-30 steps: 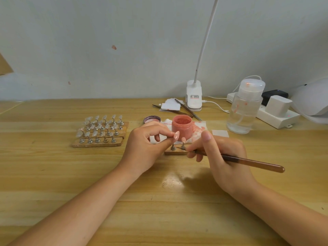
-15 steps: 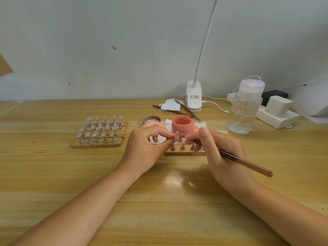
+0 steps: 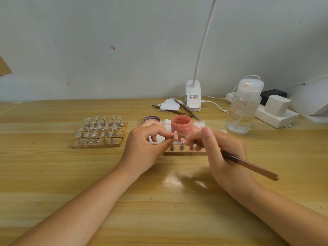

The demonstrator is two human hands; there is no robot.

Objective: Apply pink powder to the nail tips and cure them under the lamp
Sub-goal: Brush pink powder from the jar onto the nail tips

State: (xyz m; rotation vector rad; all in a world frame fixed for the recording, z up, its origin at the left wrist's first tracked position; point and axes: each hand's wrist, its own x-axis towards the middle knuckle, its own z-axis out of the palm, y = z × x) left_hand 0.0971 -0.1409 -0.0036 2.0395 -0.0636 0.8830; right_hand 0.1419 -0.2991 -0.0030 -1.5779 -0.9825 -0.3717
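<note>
My left hand (image 3: 145, 148) pinches a pink nail tip (image 3: 175, 135) between thumb and forefinger, above a small wooden stand (image 3: 184, 152) with metal pegs. My right hand (image 3: 221, 151) grips a brown brush (image 3: 248, 166); its bristle end lies against the held nail tip. Just behind both hands stands the open jar of pink powder (image 3: 181, 125) on a stained white wipe. The white curing lamp (image 3: 312, 98) shows at the far right edge, partly cut off.
To the left, wooden stands (image 3: 99, 134) carry several clear nail tips. A jar lid (image 3: 151, 119) lies behind my left hand. A pump bottle (image 3: 244, 107), a power strip with adapters (image 3: 273, 112), a clip lamp (image 3: 193, 96) and spare tools (image 3: 184, 109) are at the back.
My right hand lifted the brush from the stand up to the nail tip that my left hand holds, and the brush handle tilted downward to the right. My left hand stayed almost still.
</note>
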